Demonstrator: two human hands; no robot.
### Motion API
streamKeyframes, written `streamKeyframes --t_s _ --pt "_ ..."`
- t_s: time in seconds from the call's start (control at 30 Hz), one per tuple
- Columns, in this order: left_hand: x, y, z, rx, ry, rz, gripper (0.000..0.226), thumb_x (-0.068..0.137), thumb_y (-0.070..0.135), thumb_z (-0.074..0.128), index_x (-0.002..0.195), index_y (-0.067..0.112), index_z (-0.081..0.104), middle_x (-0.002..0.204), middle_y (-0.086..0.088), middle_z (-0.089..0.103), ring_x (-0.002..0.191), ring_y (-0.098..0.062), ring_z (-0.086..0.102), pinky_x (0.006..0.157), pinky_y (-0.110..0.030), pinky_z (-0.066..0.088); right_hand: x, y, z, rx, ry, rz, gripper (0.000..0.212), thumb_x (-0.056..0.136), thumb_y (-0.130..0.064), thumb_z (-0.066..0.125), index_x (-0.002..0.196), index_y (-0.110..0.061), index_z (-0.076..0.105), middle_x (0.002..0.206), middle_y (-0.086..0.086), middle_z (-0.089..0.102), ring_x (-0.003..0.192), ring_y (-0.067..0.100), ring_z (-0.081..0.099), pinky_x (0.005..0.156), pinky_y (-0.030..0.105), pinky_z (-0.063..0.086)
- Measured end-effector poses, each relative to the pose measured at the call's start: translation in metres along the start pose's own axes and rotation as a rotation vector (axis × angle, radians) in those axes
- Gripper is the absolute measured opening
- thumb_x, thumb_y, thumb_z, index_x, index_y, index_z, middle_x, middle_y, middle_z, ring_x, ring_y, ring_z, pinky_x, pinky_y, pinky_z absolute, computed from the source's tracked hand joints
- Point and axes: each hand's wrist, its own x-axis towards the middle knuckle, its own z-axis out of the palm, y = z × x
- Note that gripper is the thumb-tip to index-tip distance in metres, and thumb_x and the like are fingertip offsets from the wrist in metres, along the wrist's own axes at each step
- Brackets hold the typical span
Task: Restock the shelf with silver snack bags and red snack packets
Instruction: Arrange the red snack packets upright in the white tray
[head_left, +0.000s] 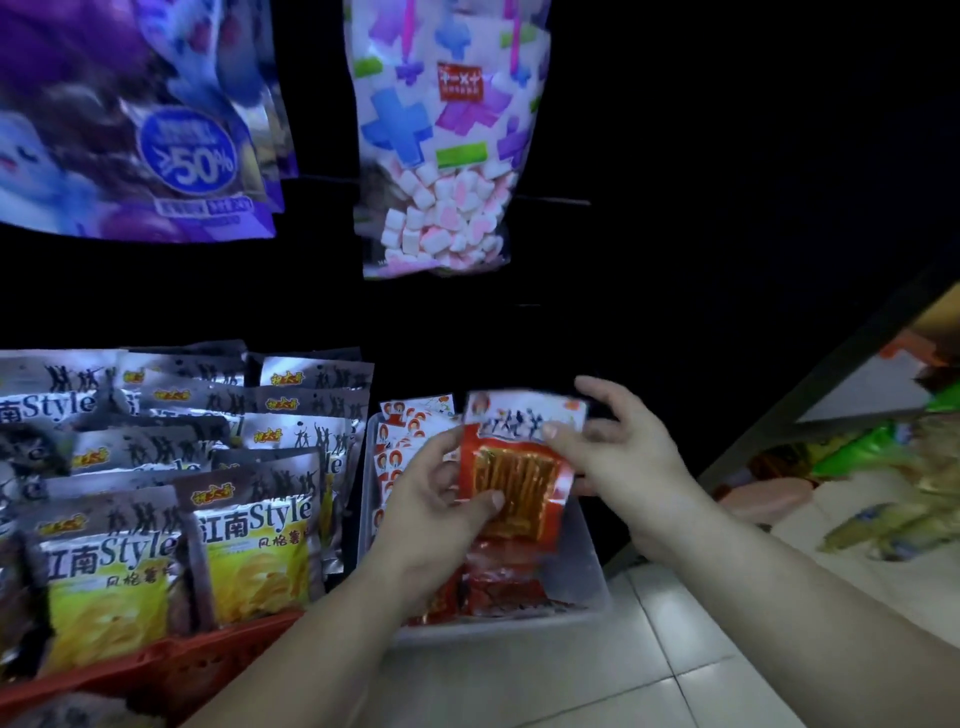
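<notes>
We hold a red packet (521, 475) above the tray (584, 566), left hand (441, 501) grip pinching its left side, right hand (621, 452) pinching its top corner.

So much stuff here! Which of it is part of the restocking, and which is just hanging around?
Part of the job: red snack packet, held by left hand and right hand; clear bin beneath it; silver snack bags in red basket.
Just there: hanging marshmallow bag; hanging purple bags; green packets at right.
</notes>
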Motion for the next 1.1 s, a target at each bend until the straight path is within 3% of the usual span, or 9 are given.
streamKeyframes --t_s 0.13,0.27,0.33,0.5,0.57,0.7,0.83,1.0,1.1 --pt "-0.009 0.020 0.008 -0.093 0.010 0.009 0.075 0.089 0.003 0.076 0.144 0.043 0.045 0.114 -0.003 0.076 0.102 -0.017 0.074 0.080 -0.026 0.060 -0.029 -0.016 0.006 0.076 0.017 0.097 0.059 0.089 0.000 0.075 0.123 -0.045 0.056 0.091 0.004 0.078 0.085 0.019 0.077 0.076 0.040 0.063" --pt "-0.021 0.032 0.016 -0.008 0.000 0.036 0.068 0.092 0.007 0.073 0.144 0.040 0.045 0.107 0.012 0.072 0.087 0.010 0.070 0.065 -0.012 0.055 -0.046 -0.016 0.007 0.068 0.061 0.144 0.069 0.090 0.003 0.072 0.142 -0.037 0.050 0.093 -0.003 0.079 0.087 0.013 0.076 0.076 0.034 0.062" --pt "-0.024 0.034 0.018 -0.003 -0.032 0.011 0.073 0.092 0.006 0.073 0.146 0.043 0.041 0.104 0.014 0.072 0.082 0.008 0.071 0.059 -0.016 0.057 -0.047 -0.015 0.004 0.091 0.059 0.161 0.068 0.091 0.004 0.071 0.143 -0.033 0.049 0.092 -0.002 0.080 0.083 0.012 0.077 0.067 0.029 0.061" --pt "-0.018 0.039 0.017 -0.033 -0.041 0.015 0.078 0.087 -0.001 0.075 0.140 0.047 0.046 0.100 0.021 0.074 0.091 -0.007 0.075 0.062 -0.032 0.062 -0.047 -0.022 -0.011 0.058 -0.096 0.185 0.074 0.092 0.001 0.071 0.150 -0.035 0.041 0.105 -0.001 0.078 0.098 0.020 0.076 0.086 0.050 0.062" --pt "-0.016 0.039 0.017 0.030 -0.001 0.028 0.080 0.085 0.006 0.080 0.144 0.045 0.043 0.102 0.018 0.072 0.091 -0.007 0.073 0.068 -0.033 0.062 -0.049 -0.026 -0.016 0.041 -0.139 0.184 0.077 0.092 0.004 0.070 0.151 -0.036 0.040 0.109 0.001 0.076 0.099 0.023 0.076 0.074 0.046 0.064" --pt "-0.016 0.046 0.020 0.706 0.127 0.343 0.081 0.083 0.038 0.082 0.151 0.045 0.038 0.147 0.022 0.040 0.134 -0.004 0.044 0.108 -0.034 0.044 -0.049 -0.026 -0.019 0.069 -0.131 0.151 0.081 0.092 0.003 0.070 0.154 -0.038 0.035 0.110 0.004 0.074 0.094 0.025 0.076 0.062 0.037 0.060" --pt "-0.021 0.055 0.039 0.337 0.019 0.323 0.053 0.088 0.036 0.077 0.135 0.044 0.056 0.127 0.026 0.054 0.112 0.023 0.049 0.100 -0.028 0.052 -0.045 -0.028 -0.022 0.185 -0.122 0.118 0.077 0.094 0.011 0.063 0.153 -0.033 0.040 0.102 0.012 0.073 0.079 0.017 0.072 0.059 0.029 0.057" --pt "-0.030 0.055 0.043 0.306 0.044 0.405 0.057 0.092 0.040 0.071 0.146 0.040 0.052 0.135 0.028 0.053 0.131 0.006 0.048 0.105 -0.027 0.047 -0.042 -0.028 -0.021 0.306 -0.308 0.145 0.059 0.093 0.011 0.049 0.142 -0.022 0.057 0.107 0.023 0.068 0.100 0.034 0.068 0.078 0.044 0.056" --pt "-0.031 0.053 0.041 0.175 0.052 0.343 0.043 0.098 0.015 0.066 0.134 0.040 0.062 0.122 0.013 0.067 0.114 -0.013 0.066 0.096 -0.039 0.057 -0.040 -0.026 -0.017 0.264 -0.190 0.059 0.044 0.099 0.004 0.050 0.131 -0.021 0.067 0.101 0.022 0.065 0.094 0.029 0.069 0.085 0.047 0.058"
